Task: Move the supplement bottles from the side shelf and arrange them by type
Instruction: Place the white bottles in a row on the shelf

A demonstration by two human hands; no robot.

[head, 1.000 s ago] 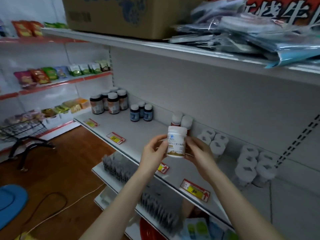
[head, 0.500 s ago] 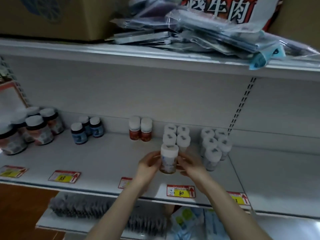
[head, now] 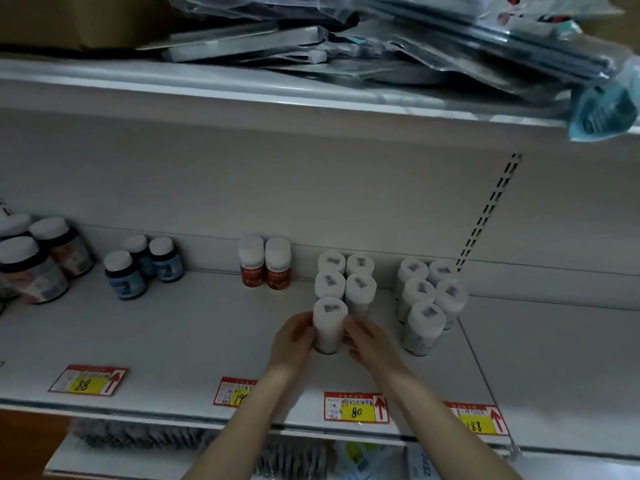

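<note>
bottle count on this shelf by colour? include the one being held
White bottles: 10 (two clusters of 5, counting the held bottle)
Red-label bottles: 2
Blue bottles: 3
Dark brown bottles: 3 in view; the frame edge cuts this group
Total: 18 visible

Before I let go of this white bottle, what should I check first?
1. Grip: left hand and right hand hold the white bottle by its sides: ok.
2. Upright, cap up: ok.
3. Base resting on the shelf: cannot tell, the hands hide it.
4. Right group: it sits directly in front of the four white-capped bottles: ok.
5. Same label as that group: cannot tell, too blurred.
6. Apart from the five-bottle group on the right: ok.
</note>
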